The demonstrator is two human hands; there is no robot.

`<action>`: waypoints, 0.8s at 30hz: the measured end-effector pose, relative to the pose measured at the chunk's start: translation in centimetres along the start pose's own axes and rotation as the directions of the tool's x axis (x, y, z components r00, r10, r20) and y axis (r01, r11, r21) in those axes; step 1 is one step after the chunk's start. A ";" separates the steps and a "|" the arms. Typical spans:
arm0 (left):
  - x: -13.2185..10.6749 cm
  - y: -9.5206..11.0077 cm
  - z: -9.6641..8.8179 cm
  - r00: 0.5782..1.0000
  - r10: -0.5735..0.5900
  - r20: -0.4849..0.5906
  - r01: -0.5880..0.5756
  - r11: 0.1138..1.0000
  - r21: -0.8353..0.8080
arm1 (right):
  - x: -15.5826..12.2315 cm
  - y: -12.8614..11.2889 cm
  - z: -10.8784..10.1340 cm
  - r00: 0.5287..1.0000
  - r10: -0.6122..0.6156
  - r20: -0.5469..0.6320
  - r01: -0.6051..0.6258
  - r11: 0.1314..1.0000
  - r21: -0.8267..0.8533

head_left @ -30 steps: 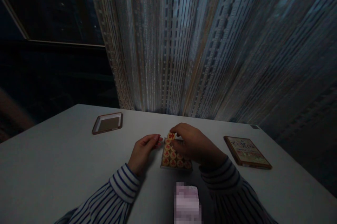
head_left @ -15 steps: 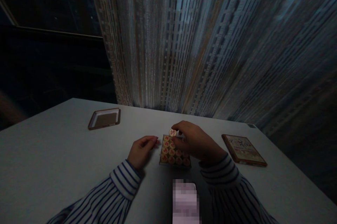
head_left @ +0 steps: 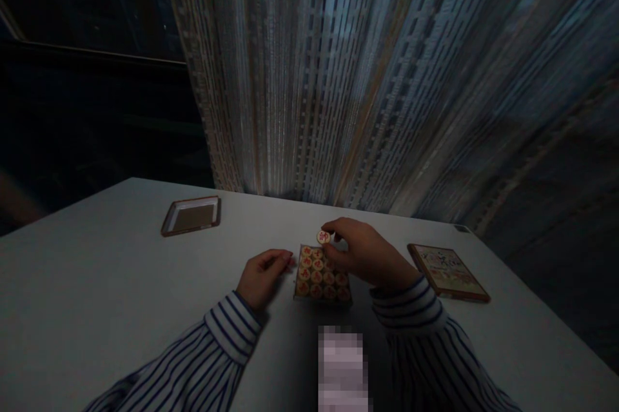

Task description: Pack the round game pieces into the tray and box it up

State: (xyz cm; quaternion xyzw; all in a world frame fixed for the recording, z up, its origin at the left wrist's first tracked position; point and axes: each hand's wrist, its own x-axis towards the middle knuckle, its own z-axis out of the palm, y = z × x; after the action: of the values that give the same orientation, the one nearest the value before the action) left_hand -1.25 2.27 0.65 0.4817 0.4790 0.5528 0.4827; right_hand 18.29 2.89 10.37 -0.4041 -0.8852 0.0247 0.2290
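My right hand (head_left: 365,254) pinches a round Chinese chess piece (head_left: 324,237) with a red character. It holds the piece just above the far edge of a small square box (head_left: 323,301). Rows of pale round Chinese chess pieces (head_left: 316,276) with red characters fill the visible part of the box, and my right hand hides its far right corner. To the left of the box, my left hand (head_left: 264,276) is closed, thumb against fingers. Something small and reddish shows at its fingertips; I cannot make out what it is.
On the white table (head_left: 120,296), a shallow open tray or lid (head_left: 193,217) lies at the far left. A flat lid with a printed picture (head_left: 447,270) lies at the right. A pixelated pale object (head_left: 342,370) is at the near edge. A striped curtain (head_left: 300,77) hangs behind.
My right hand has shifted slightly right and away from me with the chess piece, uncovering more pieces in the box. The left hand has hardly moved.
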 end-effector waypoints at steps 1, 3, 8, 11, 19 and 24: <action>0.0 0.0 0.0 1.000 0.000 -0.003 0.000 1.000 -0.003 | 0.0 0.2 -0.1 1.000 0.003 -0.004 -0.003 1.000 -0.004; -0.1 0.1 0.1 1.000 0.001 -0.006 -0.001 1.000 0.000 | -0.1 0.7 -0.3 1.000 0.013 -0.012 -0.013 1.000 -0.007; -0.2 0.3 0.1 1.000 0.006 0.011 -0.006 1.000 0.022 | -0.4 2.1 -0.2 0.998 0.063 -0.014 -0.063 0.998 -0.005; -0.2 0.3 0.1 1.000 0.008 0.022 -0.009 0.999 0.031 | -0.4 2.6 0.1 0.993 0.113 0.023 -0.113 0.993 -0.028; -0.1 -0.2 0.1 0.999 0.035 0.019 -0.036 0.997 0.072 | -0.4 3.0 0.7 0.973 0.205 0.108 -0.195 0.976 -0.100; -0.1 -0.1 0.2 0.999 0.035 0.018 -0.036 0.994 0.102 | -0.3 3.2 1.3 0.960 0.237 0.148 -0.219 0.968 -0.125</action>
State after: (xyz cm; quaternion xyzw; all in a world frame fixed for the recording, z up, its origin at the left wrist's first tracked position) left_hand -1.02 2.19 0.53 0.5187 0.4941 0.5321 0.4513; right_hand 20.13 5.04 8.37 -0.5119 -0.8484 0.0361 0.1300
